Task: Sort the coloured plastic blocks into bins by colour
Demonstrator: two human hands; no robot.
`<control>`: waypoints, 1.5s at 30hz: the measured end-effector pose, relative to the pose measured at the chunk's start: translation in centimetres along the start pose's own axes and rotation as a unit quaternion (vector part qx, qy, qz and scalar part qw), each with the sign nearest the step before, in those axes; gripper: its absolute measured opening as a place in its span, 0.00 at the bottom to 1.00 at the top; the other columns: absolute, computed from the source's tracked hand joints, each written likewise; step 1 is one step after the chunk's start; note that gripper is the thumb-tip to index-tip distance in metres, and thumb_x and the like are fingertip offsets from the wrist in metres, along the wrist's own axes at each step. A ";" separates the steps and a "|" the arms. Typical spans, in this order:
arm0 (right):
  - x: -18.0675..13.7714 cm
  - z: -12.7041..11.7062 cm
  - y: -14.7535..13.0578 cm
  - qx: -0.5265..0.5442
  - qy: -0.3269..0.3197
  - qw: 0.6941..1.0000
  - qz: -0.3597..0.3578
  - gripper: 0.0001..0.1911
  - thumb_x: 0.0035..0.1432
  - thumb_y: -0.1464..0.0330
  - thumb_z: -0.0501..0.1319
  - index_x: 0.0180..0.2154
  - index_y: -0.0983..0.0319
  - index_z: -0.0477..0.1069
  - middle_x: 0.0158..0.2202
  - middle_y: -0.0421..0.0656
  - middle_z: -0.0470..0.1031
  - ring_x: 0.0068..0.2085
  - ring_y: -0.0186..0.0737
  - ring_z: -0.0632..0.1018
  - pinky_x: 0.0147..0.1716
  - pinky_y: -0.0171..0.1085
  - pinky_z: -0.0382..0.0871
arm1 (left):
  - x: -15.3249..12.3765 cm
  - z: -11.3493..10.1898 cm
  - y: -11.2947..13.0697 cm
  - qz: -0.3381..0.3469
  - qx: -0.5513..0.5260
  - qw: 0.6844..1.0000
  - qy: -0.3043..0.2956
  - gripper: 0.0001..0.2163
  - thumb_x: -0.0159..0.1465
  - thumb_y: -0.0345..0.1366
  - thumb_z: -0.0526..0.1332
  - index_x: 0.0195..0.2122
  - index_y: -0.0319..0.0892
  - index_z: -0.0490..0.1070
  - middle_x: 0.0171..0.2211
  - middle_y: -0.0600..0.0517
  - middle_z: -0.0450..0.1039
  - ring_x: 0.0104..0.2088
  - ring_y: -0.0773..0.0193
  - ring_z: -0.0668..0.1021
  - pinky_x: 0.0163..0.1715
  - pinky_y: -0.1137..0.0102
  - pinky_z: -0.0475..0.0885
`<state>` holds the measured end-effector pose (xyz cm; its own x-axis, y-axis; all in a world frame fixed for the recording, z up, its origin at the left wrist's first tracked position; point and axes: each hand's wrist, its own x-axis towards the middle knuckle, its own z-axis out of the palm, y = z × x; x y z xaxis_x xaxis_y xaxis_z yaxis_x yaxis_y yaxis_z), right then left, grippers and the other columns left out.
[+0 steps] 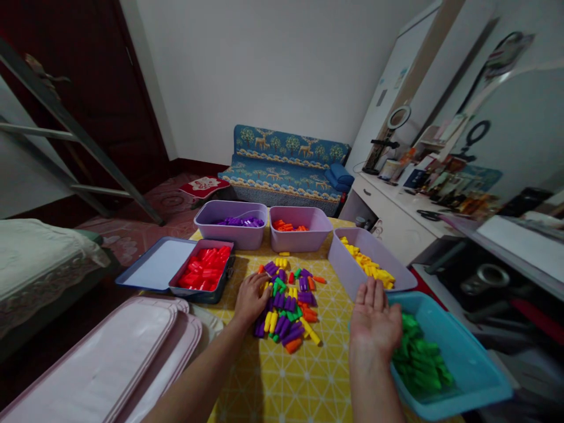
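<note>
A mixed pile of small tube-shaped plastic pieces (pixel 286 311) in purple, green, yellow, orange and red lies on the yellow patterned tablecloth (pixel 335 364). My left hand (pixel 253 298) rests palm down at the pile's left edge, fingers loosely bent and slightly apart over the pieces. Its fingertips are partly hidden. My right hand (pixel 376 320) is turned palm up with its fingers stretched out and nothing on it. It is at the near end of a lilac bin (pixel 346 267) of yellow pieces (pixel 368 261), beside a teal bin (pixel 476 376) of green pieces (pixel 420 358).
At the back stand a lilac bin (pixel 231 238) with purple pieces and another lilac bin (pixel 302 239) with orange ones. An open case (pixel 145 267) on the left holds red pieces (pixel 206 267). Pale pink lids (pixel 101 352) are stacked at front left. A sofa (pixel 282 170) stands beyond.
</note>
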<state>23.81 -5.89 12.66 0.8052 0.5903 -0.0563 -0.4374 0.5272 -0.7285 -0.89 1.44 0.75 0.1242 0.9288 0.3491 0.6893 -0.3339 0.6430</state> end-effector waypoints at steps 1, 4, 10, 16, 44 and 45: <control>-0.1 0.1 0.4 -0.016 -0.011 1.000 0.010 0.16 0.62 0.55 0.50 0.42 0.56 0.68 0.64 0.46 0.64 0.60 0.39 0.71 0.60 0.49 0.64 | 0.0 0.0 0.0 0.000 0.000 1.000 -0.001 0.13 0.64 0.39 0.57 0.48 0.47 0.75 0.52 0.51 0.76 0.56 0.53 0.71 0.59 0.54 0.64; -0.7 0.1 2.9 -0.119 -0.065 0.990 0.044 0.19 0.57 0.54 0.56 0.46 0.56 0.68 0.58 0.48 0.72 0.57 0.45 0.74 0.54 0.50 0.68 | 0.0 0.0 0.1 0.004 -0.001 1.000 0.003 0.13 0.64 0.38 0.58 0.48 0.46 0.75 0.52 0.50 0.76 0.56 0.53 0.72 0.59 0.54 0.65; 0.4 -2.6 10.5 -0.438 -0.216 0.868 -0.088 0.21 0.47 0.58 0.62 0.41 0.63 0.75 0.46 0.51 0.78 0.50 0.51 0.76 0.53 0.49 0.67 | -0.1 -0.1 0.2 0.003 -0.009 1.000 0.013 0.13 0.64 0.38 0.58 0.48 0.47 0.76 0.51 0.50 0.76 0.56 0.54 0.72 0.59 0.55 0.65; 2.0 -3.3 13.9 -0.535 -0.321 0.760 -0.182 0.17 0.51 0.68 0.55 0.40 0.61 0.78 0.47 0.50 0.77 0.50 0.48 0.75 0.55 0.48 0.65 | -0.2 -0.2 0.4 -0.008 -0.008 1.000 0.016 0.13 0.64 0.38 0.58 0.48 0.48 0.76 0.52 0.50 0.76 0.56 0.53 0.72 0.59 0.54 0.65; 3.9 -0.6 13.5 -0.593 -0.303 0.715 -0.214 0.18 0.54 0.58 0.61 0.43 0.61 0.77 0.53 0.51 0.75 0.60 0.49 0.68 0.63 0.55 0.53 | -0.1 -0.4 0.6 -0.006 -0.019 1.000 0.013 0.13 0.63 0.36 0.58 0.48 0.47 0.76 0.51 0.51 0.76 0.56 0.53 0.72 0.60 0.54 0.64; 3.9 -0.6 13.4 -0.589 -0.311 0.722 -0.186 0.18 0.54 0.57 0.61 0.42 0.60 0.78 0.51 0.51 0.76 0.58 0.49 0.70 0.62 0.54 0.54 | -0.1 -0.3 0.5 -0.007 -0.017 1.000 0.014 0.13 0.63 0.36 0.58 0.48 0.47 0.76 0.52 0.51 0.76 0.57 0.53 0.71 0.60 0.54 0.64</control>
<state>21.32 3.16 2.24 0.2829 0.8956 0.3433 0.7014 0.0510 -0.7110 -0.75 1.10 1.23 0.0933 0.9289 0.3585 0.6656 -0.3260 0.6714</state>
